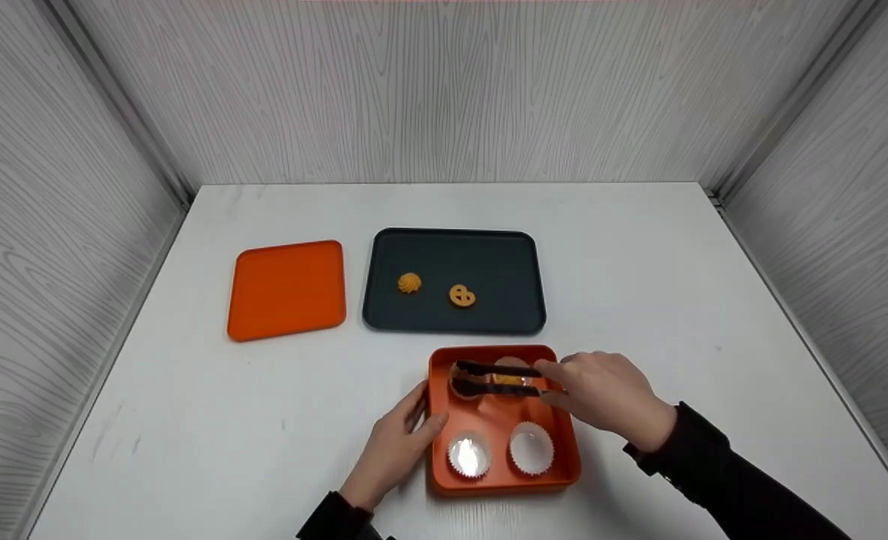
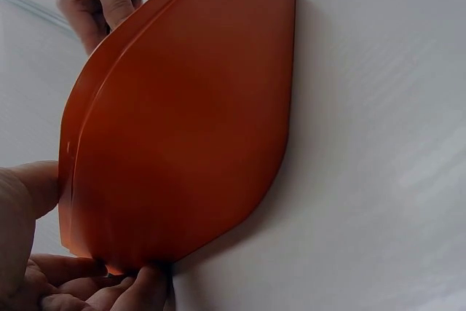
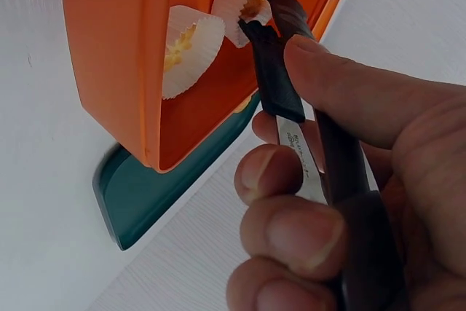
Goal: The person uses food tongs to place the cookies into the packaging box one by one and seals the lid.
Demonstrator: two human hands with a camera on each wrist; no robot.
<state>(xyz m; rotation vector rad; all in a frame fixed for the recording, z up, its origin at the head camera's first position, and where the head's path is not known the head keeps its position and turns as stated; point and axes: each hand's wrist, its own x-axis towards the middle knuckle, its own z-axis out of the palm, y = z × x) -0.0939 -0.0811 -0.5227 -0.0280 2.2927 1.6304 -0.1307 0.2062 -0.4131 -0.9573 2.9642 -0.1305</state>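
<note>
My left hand grips the left side of an orange box, thumb at the rim and fingers lower down the wall. In my right hand are black-and-silver tongs, reaching over the box from the right. Their tips stand apart at the far-left paper cup, where something brown shows inside; whether they touch it I cannot tell. Beside it, the far-right paper cup holds a yellow cookie, partly behind the tongs in the head view. Two white paper cups, left and right, sit at the near side.
Beyond the box lies a dark green tray bearing a swirled cookie and a pretzel-shaped cookie. To its left is a flat orange tray. Grey wood-patterned walls enclose the white table at the back and sides.
</note>
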